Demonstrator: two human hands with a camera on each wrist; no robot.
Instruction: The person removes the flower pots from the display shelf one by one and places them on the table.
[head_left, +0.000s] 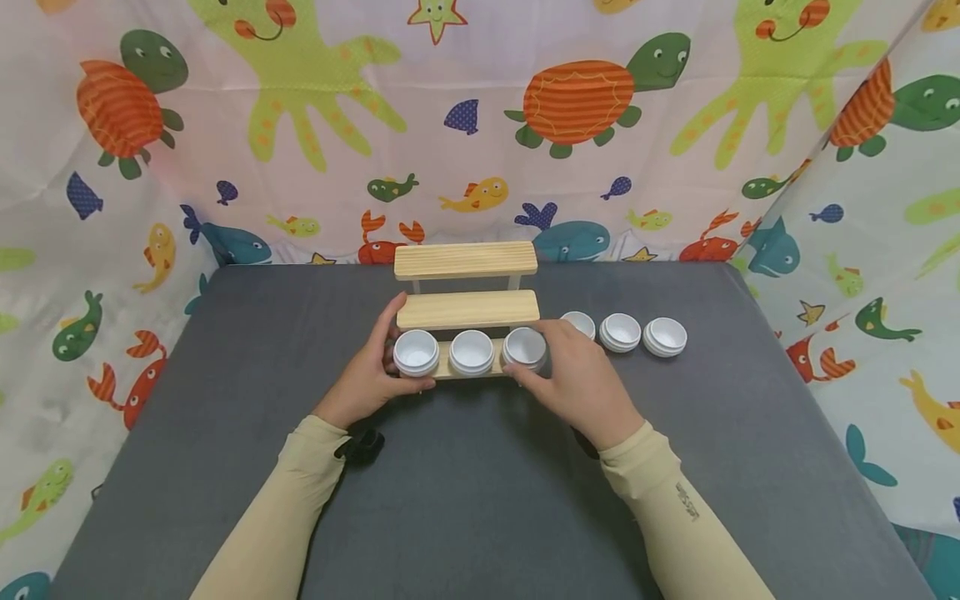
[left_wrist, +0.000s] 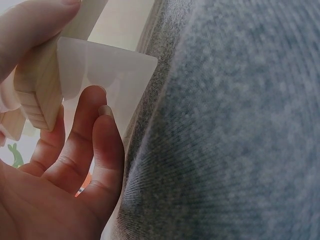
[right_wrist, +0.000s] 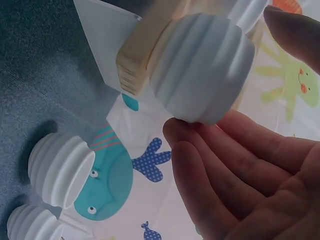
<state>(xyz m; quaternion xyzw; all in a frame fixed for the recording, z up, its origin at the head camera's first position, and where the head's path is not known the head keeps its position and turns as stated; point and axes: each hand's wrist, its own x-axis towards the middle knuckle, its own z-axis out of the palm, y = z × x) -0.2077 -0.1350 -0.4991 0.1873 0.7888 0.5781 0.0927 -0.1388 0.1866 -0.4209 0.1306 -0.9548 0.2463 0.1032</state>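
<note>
- From my end I'm watching a three-step wooden rack [head_left: 468, 310] standing on the grey table [head_left: 472, 500], up near the sea-animal curtain [head_left: 577, 104].
- The left hand [head_left: 365, 372] is gripping the rack's left end: I'm seeing the thumb lying over the wood, the fingers curling in beside a translucent support [left_wrist: 127, 65].
- The right hand [head_left: 583, 385] is holding the right-end cup [head_left: 525, 346] in a narrow grasp, thumb on the near side, fingers on the far side.
- That cup is sitting, as far as I'm able to tell, on the lowest board [head_left: 444, 362], in line with the left-end cup [head_left: 416, 350] and the middle cup [head_left: 471, 350]; all three are facing mouth up.
- So I'm calling the bottom row as good as filled, with only the right hand's letting go not yet done.
- Off the rack, three more are standing right of it: a half-hidden cup [head_left: 577, 322] just behind the right hand, a second cup [head_left: 620, 331] and an outermost cup [head_left: 665, 335].
- The middle and top boards are carrying no cups, so I'm judging things about halfway: three up, three remaining.
</note>
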